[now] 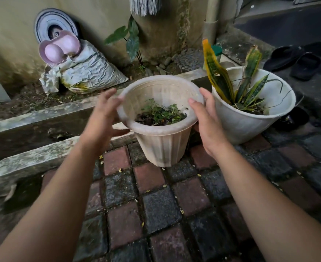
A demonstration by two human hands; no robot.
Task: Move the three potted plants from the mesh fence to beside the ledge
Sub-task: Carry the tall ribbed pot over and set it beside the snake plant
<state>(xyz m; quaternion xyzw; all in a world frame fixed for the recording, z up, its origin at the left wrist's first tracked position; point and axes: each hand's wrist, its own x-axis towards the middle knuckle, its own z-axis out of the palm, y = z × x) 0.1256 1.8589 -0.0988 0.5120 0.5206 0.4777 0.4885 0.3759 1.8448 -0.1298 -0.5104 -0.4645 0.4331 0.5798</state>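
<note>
A cream ribbed plastic pot with small green weeds stands, tilted toward me, on the brick paving beside the concrete ledge. My left hand cups its left rim, fingers spread along the outside and thumb under the lip. My right hand pinches the right rim, index finger over the edge. A wider white pot holding a yellow-edged snake plant stands just to the right, touching my right hand's side. No third pot or mesh fence is in view.
Beyond the ledge runs a drain channel, then soil with a crumpled sack, pink shell-shaped items and a dark-leafed plant against the wall. Black sandals lie at the far right. Wet red and dark pavers fill the foreground.
</note>
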